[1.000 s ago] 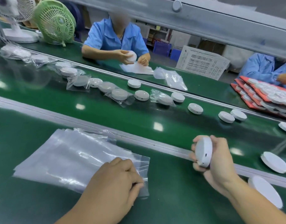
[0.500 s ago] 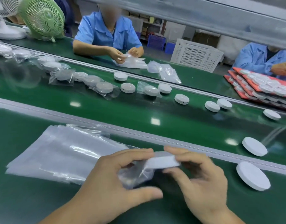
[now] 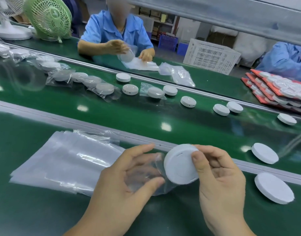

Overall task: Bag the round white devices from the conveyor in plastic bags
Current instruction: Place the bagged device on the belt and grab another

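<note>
My right hand [image 3: 219, 178] pinches a round white device [image 3: 179, 165] by its rim, tilted with its flat underside toward me. My left hand [image 3: 124, 183] holds a clear plastic bag [image 3: 148, 174] between thumb and fingers, its mouth against the device's left edge. A stack of flat clear bags [image 3: 61, 164] lies on the green bench to the left. Two more white devices lie at the right, one on the bench [image 3: 274, 188] and one on the conveyor belt [image 3: 264, 153].
The green conveyor belt [image 3: 146, 116] carries several loose and bagged devices. Across it a person in blue [image 3: 115, 36] bags a device. A green fan [image 3: 47, 19], a white crate [image 3: 211, 56] and red trays of devices [image 3: 279, 89] stand beyond.
My right hand brought the device from the right to the bag. My left hand lifted the top bag off the stack and spread its mouth. The device turned from edge-on to face-on.
</note>
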`<action>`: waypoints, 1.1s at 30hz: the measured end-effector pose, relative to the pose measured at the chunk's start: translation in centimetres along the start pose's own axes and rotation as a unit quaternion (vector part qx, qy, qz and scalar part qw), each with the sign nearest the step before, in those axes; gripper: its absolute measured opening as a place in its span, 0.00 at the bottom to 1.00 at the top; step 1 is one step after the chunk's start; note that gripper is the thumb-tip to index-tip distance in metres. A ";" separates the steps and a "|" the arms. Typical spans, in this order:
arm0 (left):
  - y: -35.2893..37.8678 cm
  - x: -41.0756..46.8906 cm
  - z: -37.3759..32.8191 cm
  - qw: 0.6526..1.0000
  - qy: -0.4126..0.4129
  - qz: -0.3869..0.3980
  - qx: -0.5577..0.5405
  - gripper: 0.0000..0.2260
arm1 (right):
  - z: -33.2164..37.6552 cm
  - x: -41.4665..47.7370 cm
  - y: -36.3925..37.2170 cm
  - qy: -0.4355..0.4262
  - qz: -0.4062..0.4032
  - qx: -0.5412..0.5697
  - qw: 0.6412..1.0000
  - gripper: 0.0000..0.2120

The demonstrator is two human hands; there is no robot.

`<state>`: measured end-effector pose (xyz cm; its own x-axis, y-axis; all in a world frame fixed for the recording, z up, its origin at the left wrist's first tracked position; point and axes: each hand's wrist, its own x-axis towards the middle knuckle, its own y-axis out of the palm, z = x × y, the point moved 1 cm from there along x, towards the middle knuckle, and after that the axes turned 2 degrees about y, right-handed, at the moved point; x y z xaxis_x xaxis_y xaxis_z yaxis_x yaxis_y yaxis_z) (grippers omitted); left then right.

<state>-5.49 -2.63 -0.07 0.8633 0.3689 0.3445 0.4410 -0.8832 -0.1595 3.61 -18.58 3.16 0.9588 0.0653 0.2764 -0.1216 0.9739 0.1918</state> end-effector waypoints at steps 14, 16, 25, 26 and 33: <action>0.6 -0.2 -0.6 0.998 -0.055 0.034 0.015 0.32 | 0.1 -1.0 0.3 -0.066 -0.022 0.002 0.998 0.07; 0.5 -0.1 -0.8 0.998 -0.062 0.008 -0.008 0.32 | 0.2 -0.7 0.0 -0.081 -0.016 -0.013 0.997 0.06; 0.8 -0.1 -1.4 0.991 -0.120 0.036 -0.047 0.28 | 0.4 -0.8 0.4 0.050 -0.022 0.035 0.998 0.08; 0.9 -0.2 -1.4 0.990 -0.128 0.046 -0.046 0.27 | 0.3 -0.8 0.4 0.056 -0.020 0.040 0.997 0.09; 0.8 -0.3 -2.0 0.973 -0.142 0.179 -0.032 0.31 | -0.3 -1.1 0.5 0.126 -0.016 0.031 0.991 0.25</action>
<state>-5.91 -3.99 1.57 0.9957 0.0921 0.0059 0.0918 -0.9828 -0.1600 2.59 -18.10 2.69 0.9951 0.0952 0.0271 -0.0990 0.9614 0.2569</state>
